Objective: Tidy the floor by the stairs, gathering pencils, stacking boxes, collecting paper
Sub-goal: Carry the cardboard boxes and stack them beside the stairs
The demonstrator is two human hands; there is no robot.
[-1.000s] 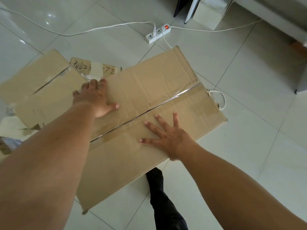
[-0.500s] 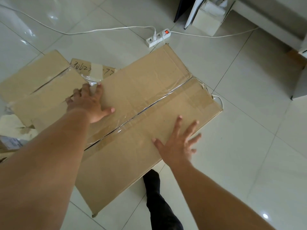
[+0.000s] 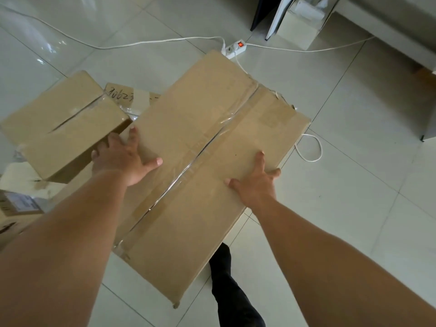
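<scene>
Your right hand point(image 3: 254, 185) has slid off the top face of the large box point(image 3: 212, 128) to its right edge, where the outer fingers now hook over the rim and grip it, forefinger lying straight. Your left hand point(image 3: 122, 161) has shifted to the box's left edge; it lies flat, fingers straight, thumb spread wide on top. The box has turned more lengthwise under you. It is plain brown cardboard, a long rectangle with a glossy, wrinkled clear tape strip point(image 3: 203, 149) along its centre seam. It sits on the shiny pale tiled floor point(image 3: 354, 138), just beside a smaller box point(image 3: 61, 128) of the same cardboard. A white power strip point(image 3: 236, 48) lies beyond its far end.
</scene>
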